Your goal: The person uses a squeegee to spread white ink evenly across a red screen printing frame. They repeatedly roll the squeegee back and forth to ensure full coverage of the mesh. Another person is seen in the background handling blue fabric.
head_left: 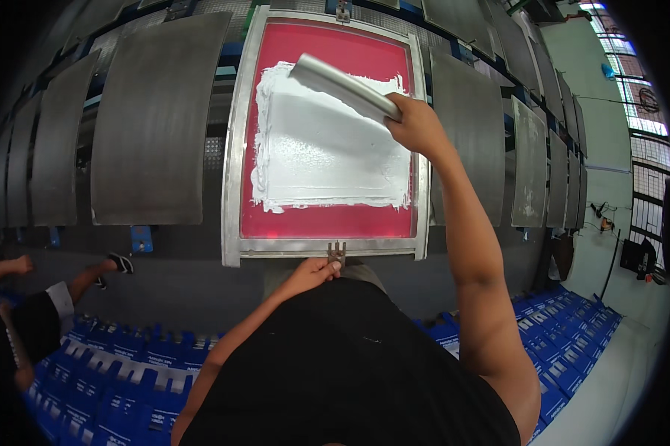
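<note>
In front of me lies a screen-printing frame (233,201) with a metal rim and a red mesh (305,224). Thick white ink (316,160) covers the middle of the mesh, with ragged ridges along its edges. My right hand (418,126) is closed round one end of a silvery squeegee (344,85), which slants to the upper left over the far part of the ink. Whether its lower edge touches the mesh, I cannot tell. At the near rim, my left hand (312,275) pinches a small pronged metal bracket (336,253).
Grey flat platens (156,119) stand in rows on both sides, one close on the right (468,134). Stacked blue bags (119,386) with white print lie behind me on the floor. Another person (41,312) is at the far left. A pale wall (602,134) with barred windows runs along the right.
</note>
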Demonstrator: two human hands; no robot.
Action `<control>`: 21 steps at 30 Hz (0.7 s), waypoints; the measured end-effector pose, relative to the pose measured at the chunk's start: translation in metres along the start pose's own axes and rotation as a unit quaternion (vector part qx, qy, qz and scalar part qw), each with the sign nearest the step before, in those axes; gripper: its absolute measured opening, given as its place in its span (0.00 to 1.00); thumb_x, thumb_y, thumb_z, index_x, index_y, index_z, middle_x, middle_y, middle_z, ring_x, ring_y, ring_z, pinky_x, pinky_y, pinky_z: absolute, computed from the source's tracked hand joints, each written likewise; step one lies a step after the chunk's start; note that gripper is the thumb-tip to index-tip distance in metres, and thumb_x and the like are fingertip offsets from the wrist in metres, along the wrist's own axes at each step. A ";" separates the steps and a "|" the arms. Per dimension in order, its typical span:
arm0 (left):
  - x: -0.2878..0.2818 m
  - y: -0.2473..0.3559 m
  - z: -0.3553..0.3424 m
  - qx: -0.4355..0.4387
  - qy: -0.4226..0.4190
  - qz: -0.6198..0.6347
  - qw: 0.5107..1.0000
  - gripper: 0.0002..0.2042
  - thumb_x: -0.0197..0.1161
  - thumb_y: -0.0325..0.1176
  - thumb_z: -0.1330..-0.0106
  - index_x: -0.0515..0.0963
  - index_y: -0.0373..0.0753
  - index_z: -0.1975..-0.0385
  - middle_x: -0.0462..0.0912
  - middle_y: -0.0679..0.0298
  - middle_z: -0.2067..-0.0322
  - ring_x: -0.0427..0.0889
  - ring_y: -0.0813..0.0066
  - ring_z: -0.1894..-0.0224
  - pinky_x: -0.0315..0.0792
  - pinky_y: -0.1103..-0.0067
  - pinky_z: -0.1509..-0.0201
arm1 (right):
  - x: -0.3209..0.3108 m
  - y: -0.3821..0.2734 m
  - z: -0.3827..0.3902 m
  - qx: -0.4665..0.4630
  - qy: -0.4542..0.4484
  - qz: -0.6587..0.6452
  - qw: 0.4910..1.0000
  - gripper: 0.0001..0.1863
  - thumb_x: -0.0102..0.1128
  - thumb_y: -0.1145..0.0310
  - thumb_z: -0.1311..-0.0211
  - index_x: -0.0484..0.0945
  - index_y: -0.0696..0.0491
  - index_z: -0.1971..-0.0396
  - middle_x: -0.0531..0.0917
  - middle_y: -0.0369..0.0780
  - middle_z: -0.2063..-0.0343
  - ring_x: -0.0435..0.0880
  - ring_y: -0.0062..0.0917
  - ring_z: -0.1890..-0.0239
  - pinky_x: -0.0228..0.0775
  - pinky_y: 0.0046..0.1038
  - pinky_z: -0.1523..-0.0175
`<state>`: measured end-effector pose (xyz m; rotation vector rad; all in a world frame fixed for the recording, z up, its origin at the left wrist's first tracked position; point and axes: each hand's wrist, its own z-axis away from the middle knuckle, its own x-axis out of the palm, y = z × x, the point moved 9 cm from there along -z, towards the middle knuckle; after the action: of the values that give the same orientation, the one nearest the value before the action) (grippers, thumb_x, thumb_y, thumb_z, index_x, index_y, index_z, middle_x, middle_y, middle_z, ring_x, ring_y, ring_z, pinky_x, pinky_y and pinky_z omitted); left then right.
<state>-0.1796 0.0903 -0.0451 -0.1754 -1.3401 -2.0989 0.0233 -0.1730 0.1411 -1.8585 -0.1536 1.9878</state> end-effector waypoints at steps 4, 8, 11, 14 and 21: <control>0.020 0.025 -0.011 0.005 0.017 0.004 1.000 0.18 0.55 0.44 0.28 0.80 0.35 0.70 0.78 0.72 0.76 0.73 0.87 0.71 0.69 0.85 0.66 | 0.010 0.016 -0.026 -0.085 0.050 0.120 0.988 0.17 0.54 0.77 0.51 0.76 0.51 0.58 0.81 0.41 0.66 0.81 0.37 0.59 0.74 0.40 0.57; 0.028 0.023 -0.021 -0.027 0.018 0.025 0.999 0.17 0.54 0.44 0.27 0.78 0.36 0.71 0.75 0.74 0.78 0.70 0.89 0.73 0.66 0.85 0.70 | 0.056 0.038 0.001 -0.153 0.116 0.121 0.974 0.17 0.57 0.77 0.53 0.73 0.54 0.59 0.79 0.43 0.66 0.78 0.37 0.60 0.72 0.37 0.56; 0.025 0.026 -0.028 -0.037 0.019 0.037 0.998 0.16 0.54 0.43 0.27 0.77 0.36 0.71 0.73 0.75 0.78 0.68 0.90 0.75 0.64 0.86 0.72 | 0.046 0.032 0.019 -0.166 0.119 0.092 0.975 0.18 0.58 0.79 0.56 0.74 0.53 0.61 0.78 0.41 0.70 0.78 0.36 0.64 0.71 0.37 0.58; 0.019 0.033 -0.038 -0.027 0.024 0.045 0.998 0.17 0.55 0.43 0.27 0.76 0.36 0.74 0.70 0.77 0.81 0.66 0.91 0.77 0.62 0.85 0.75 | 0.015 0.042 -0.009 -0.131 0.074 0.084 0.985 0.22 0.56 0.80 0.56 0.78 0.51 0.55 0.82 0.41 0.63 0.80 0.36 0.58 0.70 0.37 0.53; 0.025 0.036 -0.056 -0.037 0.027 0.055 0.997 0.17 0.55 0.42 0.27 0.75 0.37 0.76 0.69 0.78 0.81 0.64 0.92 0.77 0.61 0.85 0.75 | 0.003 0.090 -0.121 -0.087 -0.011 0.079 0.993 0.22 0.53 0.77 0.52 0.79 0.50 0.54 0.84 0.46 0.64 0.82 0.42 0.58 0.73 0.39 0.52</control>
<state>-0.1665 0.0220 -0.0336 -0.2170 -1.1948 -2.0472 0.1212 -0.2774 0.0935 -2.0130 -0.1977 2.1618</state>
